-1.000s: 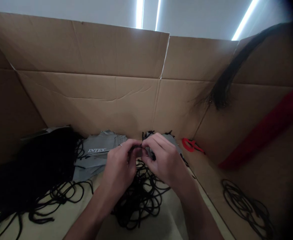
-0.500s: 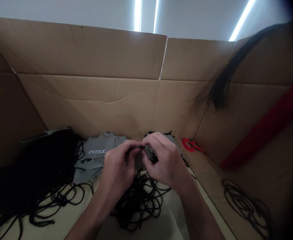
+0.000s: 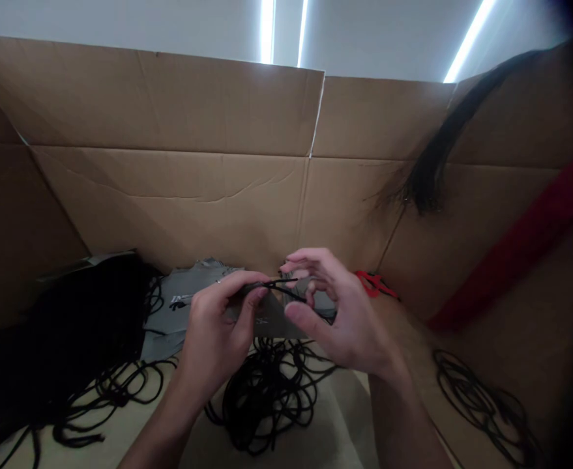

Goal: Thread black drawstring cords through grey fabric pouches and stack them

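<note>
My left hand (image 3: 225, 319) is closed in a pinch on a black cord (image 3: 280, 286). Two ends of this cord stick out to the right past the fingertips. My right hand (image 3: 342, 319) is beside them with thumb and fingers apart; one cord end reaches close to its curled fingers. Just below the pinch hangs a grey fabric piece (image 3: 279, 319) with faint white print, its top edge hidden by my left hand. Underneath both hands lies a tangled heap of black cords (image 3: 271, 397).
Grey printed pieces (image 3: 169, 332) lie stacked behind my left hand, beside a large black pile (image 3: 75, 326). Red-handled scissors (image 3: 377, 284) rest at the right near the cardboard wall (image 3: 193, 195). Coiled cord (image 3: 482, 397) lies at lower right; a dark strand bundle (image 3: 427, 176) hangs above.
My right hand has let go of the cord, opened and drawn back to the right. The cord ends and the grey piece now show more clearly.
</note>
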`<state>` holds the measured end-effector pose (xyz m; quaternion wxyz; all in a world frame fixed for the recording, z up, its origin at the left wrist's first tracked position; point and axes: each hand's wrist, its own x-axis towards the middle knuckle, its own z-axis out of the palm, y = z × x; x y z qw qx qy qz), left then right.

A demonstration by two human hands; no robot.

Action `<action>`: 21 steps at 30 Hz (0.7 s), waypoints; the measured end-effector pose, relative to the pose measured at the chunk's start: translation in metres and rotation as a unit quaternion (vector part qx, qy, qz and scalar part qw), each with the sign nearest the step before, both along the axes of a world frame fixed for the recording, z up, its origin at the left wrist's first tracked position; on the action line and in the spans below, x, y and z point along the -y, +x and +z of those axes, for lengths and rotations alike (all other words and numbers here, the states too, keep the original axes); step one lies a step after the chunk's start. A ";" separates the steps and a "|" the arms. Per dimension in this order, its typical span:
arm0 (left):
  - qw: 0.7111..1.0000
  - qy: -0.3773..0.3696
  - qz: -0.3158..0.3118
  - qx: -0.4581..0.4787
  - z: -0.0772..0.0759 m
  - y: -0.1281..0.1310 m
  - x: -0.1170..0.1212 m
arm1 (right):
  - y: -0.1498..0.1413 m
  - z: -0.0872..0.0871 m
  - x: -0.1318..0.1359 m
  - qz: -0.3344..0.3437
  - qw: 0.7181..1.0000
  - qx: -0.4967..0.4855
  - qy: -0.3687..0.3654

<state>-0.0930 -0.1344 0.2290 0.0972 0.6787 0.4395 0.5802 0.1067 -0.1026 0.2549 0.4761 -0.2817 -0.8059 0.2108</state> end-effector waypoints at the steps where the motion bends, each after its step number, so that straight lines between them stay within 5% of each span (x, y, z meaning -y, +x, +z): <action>1: 1.000 0.006 -0.006 0.000 0.000 0.001 0.000 | -0.003 0.000 0.001 0.018 1.000 0.005 -0.011; 21: 1.000 -0.001 0.002 0.021 -0.001 0.000 -0.001 | -0.005 -0.009 -0.009 -0.063 0.994 -0.087 -0.003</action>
